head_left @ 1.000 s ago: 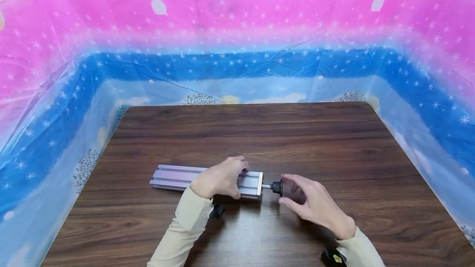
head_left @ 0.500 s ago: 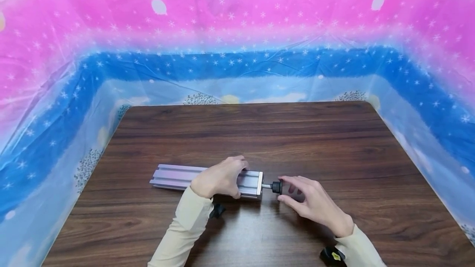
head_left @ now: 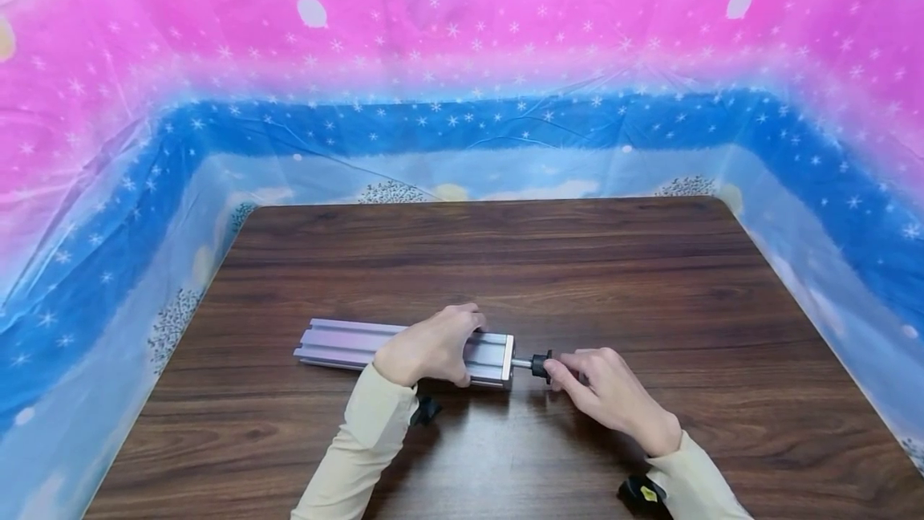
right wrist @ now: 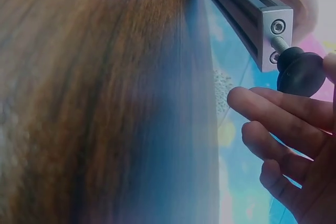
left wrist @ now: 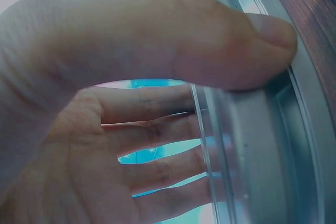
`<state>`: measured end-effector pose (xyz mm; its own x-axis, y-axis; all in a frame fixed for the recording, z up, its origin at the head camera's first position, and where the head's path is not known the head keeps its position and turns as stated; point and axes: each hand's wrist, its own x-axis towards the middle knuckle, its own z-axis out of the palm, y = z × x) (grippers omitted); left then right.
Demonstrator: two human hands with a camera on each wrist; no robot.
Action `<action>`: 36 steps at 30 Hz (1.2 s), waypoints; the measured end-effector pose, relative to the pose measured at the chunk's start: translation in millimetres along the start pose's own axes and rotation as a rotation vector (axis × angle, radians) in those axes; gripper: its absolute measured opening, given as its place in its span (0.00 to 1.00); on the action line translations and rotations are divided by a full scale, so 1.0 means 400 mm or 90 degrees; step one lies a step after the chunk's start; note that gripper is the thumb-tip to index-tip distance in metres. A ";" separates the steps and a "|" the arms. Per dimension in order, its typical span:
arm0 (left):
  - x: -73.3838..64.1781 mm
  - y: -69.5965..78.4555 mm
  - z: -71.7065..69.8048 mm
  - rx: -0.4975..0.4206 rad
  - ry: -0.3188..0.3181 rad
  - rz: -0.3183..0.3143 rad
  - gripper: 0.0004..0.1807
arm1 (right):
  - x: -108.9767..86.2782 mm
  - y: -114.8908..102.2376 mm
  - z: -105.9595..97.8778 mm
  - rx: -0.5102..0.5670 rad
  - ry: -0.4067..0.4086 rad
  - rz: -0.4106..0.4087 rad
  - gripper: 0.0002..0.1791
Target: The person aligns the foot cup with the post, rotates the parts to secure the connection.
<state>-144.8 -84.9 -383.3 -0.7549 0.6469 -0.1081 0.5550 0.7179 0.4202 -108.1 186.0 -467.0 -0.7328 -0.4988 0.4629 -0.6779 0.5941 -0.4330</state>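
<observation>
A silver aluminium profile with lengthwise grooves lies across the table, its right end capped by a plate with two visible bolts. From that plate a threaded rod sticks out, carrying a black levelling foot with a round disc. My left hand grips the profile near the capped end, thumb on the near side and fingers over the far side. At the rim of the foot, my right hand pinches with thumb and forefinger; the other fingers are loosely curled. Part of its thumb is cut off in the right wrist view.
The dark wood-grain table extends around the profile on all sides. A pink and blue patterned cloth hangs behind and beside it. Black devices are strapped at the wrists, such as the right one.
The right thumb and fingers, spread around the foot's disc before, have drawn together onto its rim. The left hand and profile have stayed in place.
</observation>
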 end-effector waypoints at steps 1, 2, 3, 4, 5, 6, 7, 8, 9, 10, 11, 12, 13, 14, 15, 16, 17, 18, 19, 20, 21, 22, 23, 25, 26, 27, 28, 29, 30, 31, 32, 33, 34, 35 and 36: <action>0.000 0.000 0.000 0.002 0.001 0.000 0.32 | 0.000 0.000 0.001 -0.002 -0.001 0.004 0.17; 0.000 0.001 0.000 0.001 0.002 0.000 0.32 | 0.000 -0.001 0.001 -0.006 -0.003 0.008 0.17; 0.000 0.001 0.000 0.001 0.002 -0.001 0.32 | 0.000 -0.002 0.001 -0.010 -0.007 0.013 0.18; 0.000 0.001 0.000 0.000 0.002 -0.001 0.33 | 0.000 -0.004 0.001 -0.013 -0.011 0.022 0.18; -0.001 0.001 0.000 -0.001 0.002 -0.002 0.33 | -0.001 -0.005 0.000 -0.017 -0.015 0.030 0.18; -0.001 0.001 -0.001 -0.002 0.002 -0.004 0.33 | -0.002 -0.007 -0.002 -0.021 -0.018 0.039 0.18; 0.000 0.002 -0.001 -0.003 0.001 -0.005 0.33 | -0.004 -0.008 -0.005 -0.025 -0.021 0.050 0.18; 0.001 0.002 -0.001 -0.004 0.000 -0.005 0.33 | -0.007 -0.009 -0.008 -0.030 -0.022 0.059 0.16; 0.002 0.001 -0.001 -0.004 -0.001 -0.005 0.33 | -0.009 -0.009 -0.010 -0.028 -0.020 0.067 0.13; 0.002 0.001 -0.001 -0.004 -0.004 -0.005 0.33 | -0.012 -0.010 -0.013 -0.027 -0.015 0.072 0.09; 0.003 0.000 -0.001 -0.004 -0.006 -0.005 0.33 | -0.015 -0.009 -0.015 -0.023 -0.010 0.069 0.06; 0.003 -0.001 -0.001 -0.003 -0.010 -0.008 0.33 | -0.017 -0.008 -0.016 -0.018 -0.004 0.061 0.09; 0.003 -0.001 -0.001 -0.003 -0.011 -0.009 0.33 | -0.018 -0.007 -0.017 -0.011 0.001 0.047 0.16; 0.003 -0.002 -0.001 -0.002 -0.012 -0.009 0.33 | -0.019 -0.006 -0.018 -0.003 0.007 0.030 0.24; 0.004 -0.003 0.000 0.000 -0.014 -0.011 0.32 | -0.019 -0.005 -0.018 0.007 0.013 0.012 0.30; 0.004 -0.004 0.000 0.000 -0.014 -0.011 0.32 | -0.020 -0.004 -0.018 0.011 0.018 -0.006 0.33; 0.004 -0.004 0.000 0.001 -0.013 -0.010 0.32 | -0.019 -0.003 -0.017 0.015 0.022 -0.024 0.35; 0.004 -0.004 0.000 0.000 -0.013 -0.009 0.32 | -0.019 -0.002 -0.017 0.017 0.026 -0.038 0.35; 0.004 -0.005 0.001 0.000 -0.011 -0.005 0.32 | -0.019 -0.001 -0.017 0.020 0.031 -0.047 0.34; 0.005 -0.005 0.002 0.001 -0.008 -0.002 0.32 | -0.018 -0.001 -0.017 0.021 0.035 -0.051 0.33; 0.005 -0.005 0.002 0.002 -0.006 0.001 0.32 | -0.017 -0.001 -0.017 0.020 0.039 -0.055 0.32; 0.004 -0.006 0.002 0.002 -0.003 0.005 0.32 | -0.016 0.000 -0.016 0.019 0.039 -0.056 0.31; 0.004 -0.006 0.002 0.003 -0.001 0.006 0.32 | -0.015 0.000 -0.016 0.018 0.038 -0.055 0.30; 0.002 -0.007 0.003 0.004 0.004 0.007 0.31 | -0.014 -0.001 -0.015 0.017 0.031 -0.048 0.27; 0.002 -0.007 0.003 0.003 0.005 0.007 0.31 | -0.013 -0.002 -0.015 0.017 0.025 -0.043 0.25; 0.001 -0.007 0.004 0.003 0.006 0.007 0.32 | -0.013 -0.003 -0.014 0.018 0.019 -0.036 0.23; 0.000 -0.007 0.004 0.003 0.006 0.006 0.32 | -0.013 -0.004 -0.014 0.020 0.012 -0.029 0.21; 0.000 -0.007 0.004 0.003 0.005 0.004 0.32 | -0.012 -0.005 -0.013 0.024 0.006 -0.022 0.18; -0.001 -0.006 0.004 0.003 0.005 0.004 0.32 | -0.012 -0.006 -0.013 0.027 0.001 -0.015 0.15; -0.001 -0.006 0.004 0.003 0.005 0.004 0.32 | -0.011 -0.006 -0.012 0.031 -0.004 -0.009 0.11; 0.000 -0.005 0.004 0.004 0.004 0.004 0.32 | -0.010 -0.007 -0.012 0.034 -0.008 -0.004 0.06; 0.001 -0.004 0.003 0.006 0.003 0.004 0.32 | -0.009 -0.007 -0.011 0.036 -0.011 -0.001 0.02; 0.001 -0.004 0.003 0.004 0.001 0.004 0.32 | -0.008 -0.007 -0.010 0.037 -0.014 0.001 0.04; 0.002 -0.002 0.002 0.004 -0.001 0.003 0.32 | -0.007 -0.007 -0.009 0.035 -0.015 0.004 0.08; 0.003 -0.001 0.002 0.003 -0.003 0.005 0.31 | -0.007 -0.007 -0.009 0.034 -0.015 0.007 0.11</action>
<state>-145.9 -84.3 -384.4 -0.7493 0.6533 -0.1085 0.5621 0.7140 0.4174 -104.1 187.9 -464.4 -0.7407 -0.5079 0.4398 -0.6718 0.5654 -0.4785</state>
